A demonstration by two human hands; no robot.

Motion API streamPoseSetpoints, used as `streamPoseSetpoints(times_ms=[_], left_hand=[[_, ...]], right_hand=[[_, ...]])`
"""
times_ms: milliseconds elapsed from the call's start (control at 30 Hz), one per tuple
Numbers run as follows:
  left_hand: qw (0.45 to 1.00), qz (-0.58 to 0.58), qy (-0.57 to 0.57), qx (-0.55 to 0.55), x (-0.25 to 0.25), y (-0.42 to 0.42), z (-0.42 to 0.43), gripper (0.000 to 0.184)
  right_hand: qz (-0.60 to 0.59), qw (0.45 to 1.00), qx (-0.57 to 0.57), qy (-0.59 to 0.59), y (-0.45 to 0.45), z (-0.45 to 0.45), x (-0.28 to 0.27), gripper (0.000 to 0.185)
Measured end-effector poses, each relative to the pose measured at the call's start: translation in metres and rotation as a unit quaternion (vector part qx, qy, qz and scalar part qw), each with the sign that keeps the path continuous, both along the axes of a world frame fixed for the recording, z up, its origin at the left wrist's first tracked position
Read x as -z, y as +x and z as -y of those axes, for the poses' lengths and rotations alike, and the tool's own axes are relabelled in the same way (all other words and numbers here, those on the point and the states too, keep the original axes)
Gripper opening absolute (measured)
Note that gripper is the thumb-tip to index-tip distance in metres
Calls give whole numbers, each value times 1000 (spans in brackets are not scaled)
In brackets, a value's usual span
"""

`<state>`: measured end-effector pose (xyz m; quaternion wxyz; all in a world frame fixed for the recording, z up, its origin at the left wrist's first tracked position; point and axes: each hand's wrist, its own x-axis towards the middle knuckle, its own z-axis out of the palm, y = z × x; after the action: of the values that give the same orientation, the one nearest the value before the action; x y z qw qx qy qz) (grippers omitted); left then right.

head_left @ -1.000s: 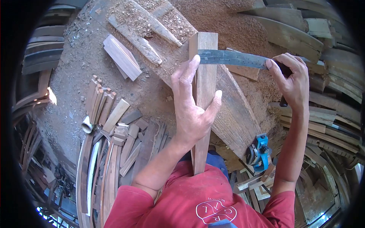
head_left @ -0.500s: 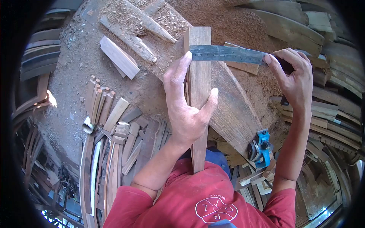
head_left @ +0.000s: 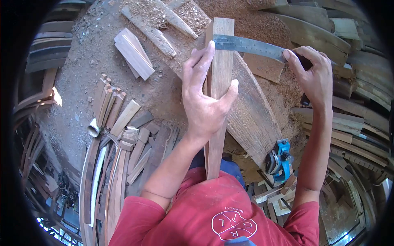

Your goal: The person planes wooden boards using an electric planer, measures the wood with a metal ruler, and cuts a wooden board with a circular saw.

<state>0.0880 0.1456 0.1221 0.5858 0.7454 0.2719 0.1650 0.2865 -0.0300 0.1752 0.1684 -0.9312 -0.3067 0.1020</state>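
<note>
A long squared length of wood (head_left: 222,74) runs from my torso out over the plank, narrowing toward me. My left hand (head_left: 204,108) wraps round it, thumb on the right side and fingers on the left. Across its far part lies a metal ruler (head_left: 254,46), sticking out to the right and bent slightly. A left fingertip touches the ruler's left end at the wood's left edge. My right hand (head_left: 315,76) pinches the ruler's right end between thumb and fingers. Something dark shows in the right palm, too hidden to name.
A wide plank (head_left: 256,110) lies beneath the work, with a blue power planer (head_left: 282,160) at its near end. Sawdust (head_left: 262,26) covers the ground beyond. Small boards (head_left: 134,53) and bundled sticks (head_left: 108,102) lie left; stacked timber (head_left: 361,86) stands right.
The length of wood, my left hand and the ruler have shifted up in the view, with the left hand also a little right. The ruler slants down to the right more. The surroundings shifted slightly too.
</note>
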Motion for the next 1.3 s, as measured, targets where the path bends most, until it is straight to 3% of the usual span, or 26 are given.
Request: streamPoseSetpoints(times_ms=[167,267,400,467,533,667,700,733,833,933,967,1300], left_hand=[[999,-2,35,0,5,2,0,85],[997,59,56,7,8,-11,-1,92],[997,40,-26,58,-1,-120,9,103],[994,1,30,105,-1,-197,35,108],[995,-12,10,100,-10,-257,74,110],[996,6,81,47,4,-308,136,103],[997,39,73,1,11,-303,148,88],[997,40,72,5,16,-300,153,88],[984,79,130,-88,27,-290,163,63],[978,105,142,-109,30,-287,167,61],[970,100,196,-103,29,-288,165,58],[964,146,186,-118,37,-286,171,55]], right_hand=[[-14,998,50,41,-11,7,-5,46],[-23,994,83,63,-38,26,-16,45],[-75,990,79,89,-121,72,-38,35],[-51,996,21,72,-173,99,-41,29],[-97,994,10,50,-224,126,-41,29],[-100,995,19,8,-294,163,-33,31],[-97,995,20,8,-302,171,-29,32],[-94,995,21,7,-309,177,-25,32],[-61,998,12,18,-317,172,-24,34],[-31,999,0,24,-319,164,-23,37],[-19,1000,-11,15,-318,162,-24,37],[-14,999,-15,26,-317,159,-20,41]])
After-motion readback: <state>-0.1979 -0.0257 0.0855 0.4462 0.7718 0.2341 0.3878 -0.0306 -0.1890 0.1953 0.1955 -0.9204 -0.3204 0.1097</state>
